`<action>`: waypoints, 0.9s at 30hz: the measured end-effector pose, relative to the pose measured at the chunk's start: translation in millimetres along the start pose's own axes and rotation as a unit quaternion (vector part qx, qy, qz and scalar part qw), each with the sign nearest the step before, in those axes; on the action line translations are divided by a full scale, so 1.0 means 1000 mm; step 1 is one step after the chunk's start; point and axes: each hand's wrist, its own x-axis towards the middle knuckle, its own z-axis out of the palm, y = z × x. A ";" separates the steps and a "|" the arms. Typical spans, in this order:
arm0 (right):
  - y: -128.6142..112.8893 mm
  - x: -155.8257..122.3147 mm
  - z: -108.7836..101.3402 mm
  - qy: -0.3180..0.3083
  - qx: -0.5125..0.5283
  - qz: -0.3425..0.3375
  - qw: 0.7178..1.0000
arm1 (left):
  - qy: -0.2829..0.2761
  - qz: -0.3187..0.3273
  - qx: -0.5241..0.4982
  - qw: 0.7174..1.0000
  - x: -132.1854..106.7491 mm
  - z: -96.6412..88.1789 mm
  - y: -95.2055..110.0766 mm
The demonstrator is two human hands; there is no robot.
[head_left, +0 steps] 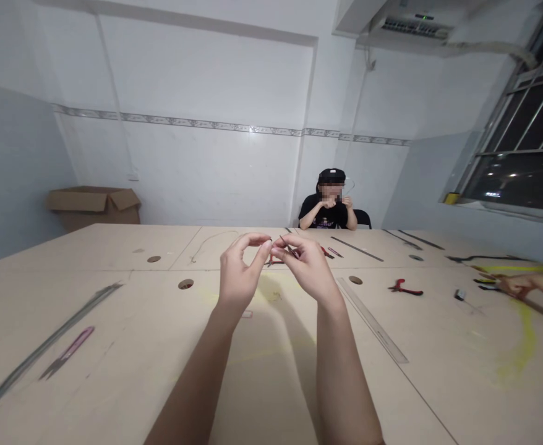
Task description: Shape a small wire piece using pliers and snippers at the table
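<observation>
My left hand is raised over the middle of the table, thumb and forefinger pinched together. A tiny dark bit shows at its fingertips, too small to name. Close beside it, my right hand is closed in a pinch on a thin dark pointed piece, which slants up between its fingers. The fingertips of both hands nearly meet. Beyond them on the table, pliers with red handles are partly hidden by my hands.
Left lie dark strips and pink thread snips. A clear ruler and red-handled pliers lie right. A co-worker's hand reaches in at the right edge; another person sits opposite. A cardboard box stands far left.
</observation>
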 end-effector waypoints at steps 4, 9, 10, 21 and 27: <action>-0.003 -0.002 0.001 -0.026 -0.025 -0.014 0.999 | -0.031 -0.037 -0.030 0.998 0.004 -0.006 -0.006; -0.002 -0.002 0.002 -0.039 -0.038 -0.016 0.998 | -0.029 -0.028 -0.006 0.999 0.006 -0.012 -0.009; -0.001 -0.002 0.002 -0.041 -0.044 -0.016 0.998 | -0.033 -0.027 -0.008 0.999 0.006 -0.013 -0.009; -0.002 -0.003 0.002 -0.038 -0.020 -0.012 0.999 | -0.076 -0.011 -0.061 0.995 0.008 -0.014 -0.011; 0.001 -0.001 0.003 -0.022 0.039 0.005 0.999 | -0.104 -0.025 -0.125 0.986 0.010 -0.013 -0.011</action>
